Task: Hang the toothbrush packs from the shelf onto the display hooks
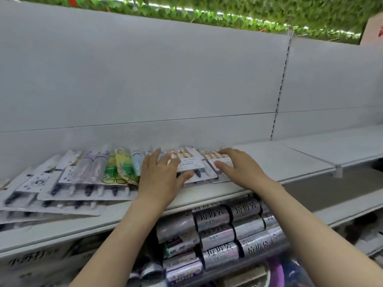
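Observation:
Several toothbrush packs lie flat on a white shelf (279, 162), spread from the far left to the middle. My left hand (160, 179) rests with spread fingers on a white-carded pack with pink brushes (189, 162), thumb at its near edge. My right hand (238, 168) lies over a second pink-brush pack (214, 162) just to the right, fingers reaching across its card. Green and yellow packs (118, 168) and clear-blister packs (91, 168) sit to the left. No display hooks are visible on the grey back panel (165, 79).
Stacked dark-brush packs (62, 195) overhang the shelf's front edge at left. Below the shelf stand rolls of wrapped bags with printed labels (217, 230) and a carton (31, 264). A slotted upright (279, 90) divides the back panels. Another shelf board (342, 150) continues right.

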